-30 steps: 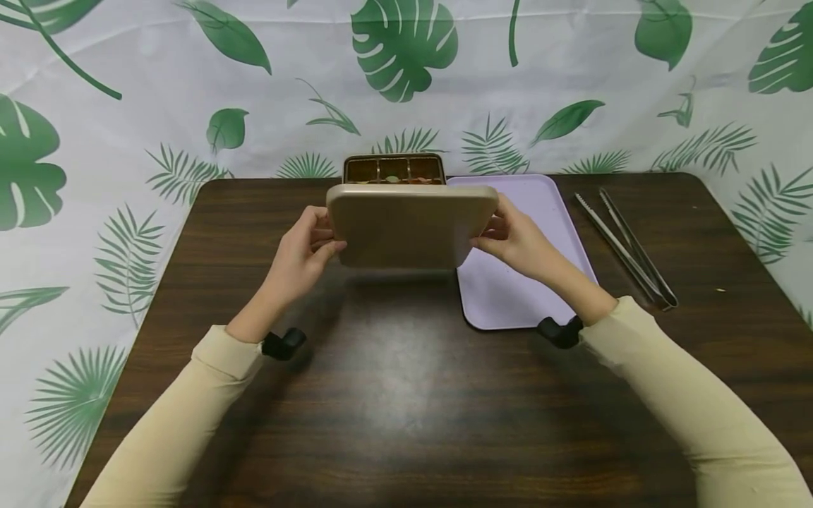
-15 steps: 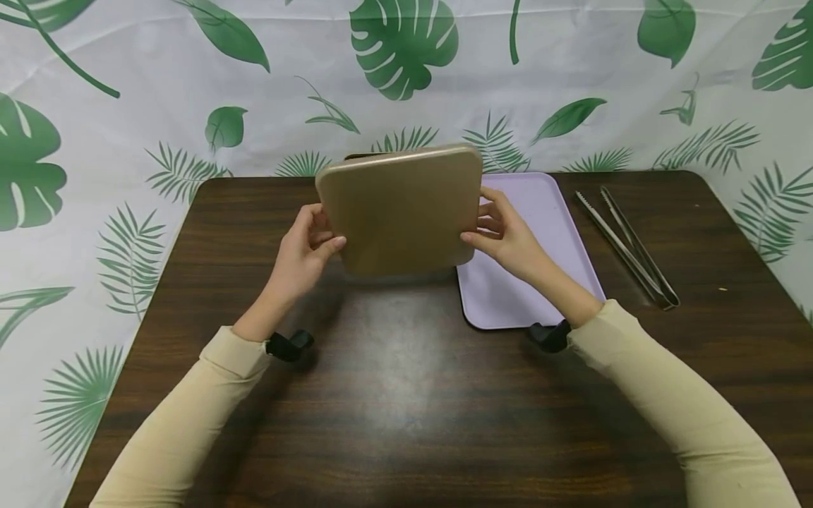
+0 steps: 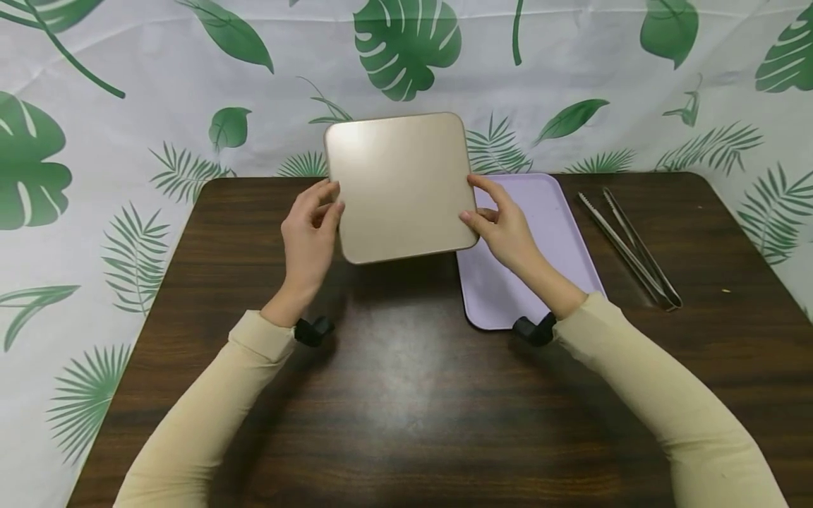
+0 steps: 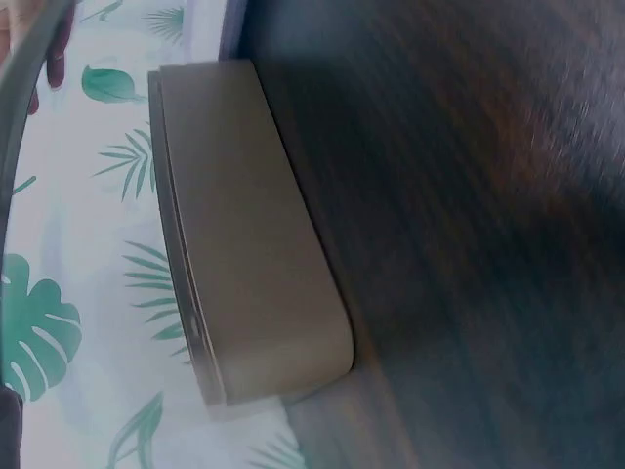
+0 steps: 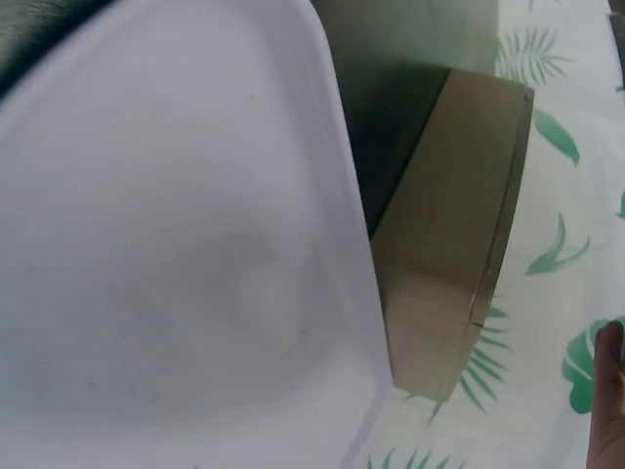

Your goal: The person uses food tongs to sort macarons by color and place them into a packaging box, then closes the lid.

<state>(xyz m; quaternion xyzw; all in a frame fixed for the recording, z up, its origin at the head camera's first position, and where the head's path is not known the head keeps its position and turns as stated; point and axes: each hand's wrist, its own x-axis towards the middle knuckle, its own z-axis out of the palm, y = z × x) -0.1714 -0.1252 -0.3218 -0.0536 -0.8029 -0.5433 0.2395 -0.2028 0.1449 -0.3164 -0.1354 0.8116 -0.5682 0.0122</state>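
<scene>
Both hands hold a flat, champagne-gold lid (image 3: 400, 187) with rounded corners, tilted up so its broad face turns toward me. My left hand (image 3: 309, 240) pinches the lid's left edge between thumb and fingers. On the opposite edge, my right hand (image 3: 508, 229) grips with thumb and fingers likewise. Behind the lid, hidden in the head view, a matching gold box (image 4: 254, 225) stands on the table; the right wrist view shows the same box (image 5: 449, 205) beside the tray. Its inside is out of sight now.
A pale lilac tray (image 3: 524, 296) lies to the right, its edge close to the box. Metal tongs (image 3: 629, 247) rest right of the tray. The dark wooden table (image 3: 394, 395) ends at a leaf-printed cloth (image 3: 286, 42) behind.
The lid has risen and tipped further upright, its face swinging toward me. It now covers the box, whose compartments with food showed earlier. Both hands have moved with it, inward and slightly up.
</scene>
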